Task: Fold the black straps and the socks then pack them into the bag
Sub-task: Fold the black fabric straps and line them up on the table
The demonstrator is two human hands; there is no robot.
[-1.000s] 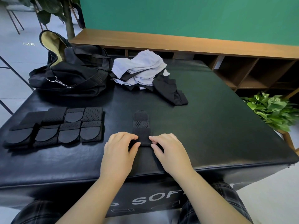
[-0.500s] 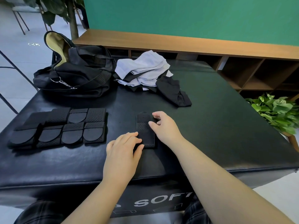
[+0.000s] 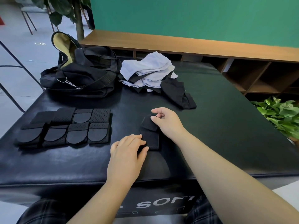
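1. The black padded counter [image 3: 226, 126] carries everything; white letters "SOF" show on its near side
2. The left hand [image 3: 127, 152] lies flat by the counter's near edge, fingers [image 3: 137, 138] straight and together, pressing the near end of a black strap [image 3: 151, 135]
3. The right hand [image 3: 168, 122] is just past it, thumb and fingers curled and pinching the strap's raised far end
4. Folded straps [image 3: 68, 126] sit in two rows on the counter's left part
5. Socks [image 3: 152, 73], pale and black, are heaped near the far edge, with the open black bag [image 3: 80, 73] touching their left side
6. Beyond the counter run a low wooden shelf [image 3: 242, 50] and a green wall [image 3: 194, 18]; a leafy plant [image 3: 281, 117] stands off the counter's right edge
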